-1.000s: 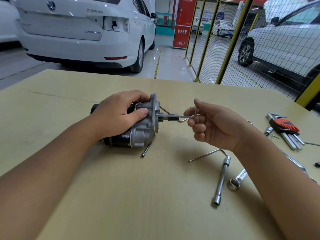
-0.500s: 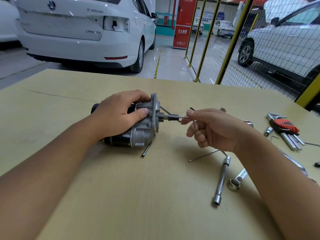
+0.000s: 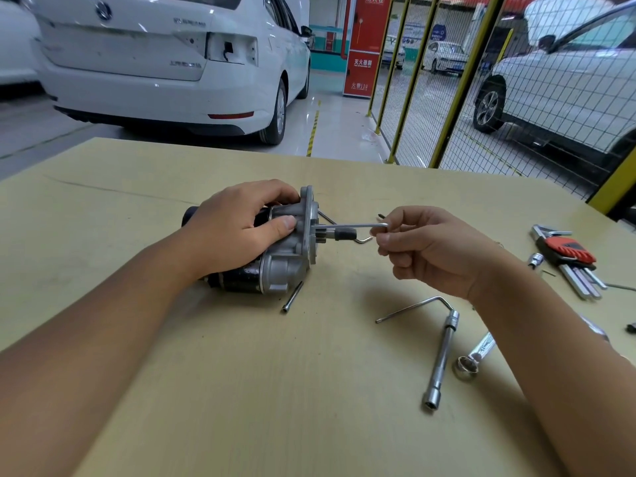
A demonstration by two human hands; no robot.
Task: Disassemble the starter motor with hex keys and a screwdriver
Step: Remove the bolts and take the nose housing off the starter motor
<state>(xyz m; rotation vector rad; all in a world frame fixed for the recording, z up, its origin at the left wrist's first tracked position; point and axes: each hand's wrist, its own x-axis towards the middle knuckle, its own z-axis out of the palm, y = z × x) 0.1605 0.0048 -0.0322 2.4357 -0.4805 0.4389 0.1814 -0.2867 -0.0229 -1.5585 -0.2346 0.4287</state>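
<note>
Head view: left hand (image 3: 237, 228) grips one starter motor (image 3: 282, 256); right hand (image 3: 430, 253) pinches one hex key (image 3: 351, 226).

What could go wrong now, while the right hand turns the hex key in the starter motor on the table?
1. The right hand pinches only the short bent end of the hex key, so the key may slip out of the screw and round it.
2. The starter motor lies on its side, steadied only by the left hand; it could roll.
3. The loose bolt beside the motor could roll across the table.
</note>
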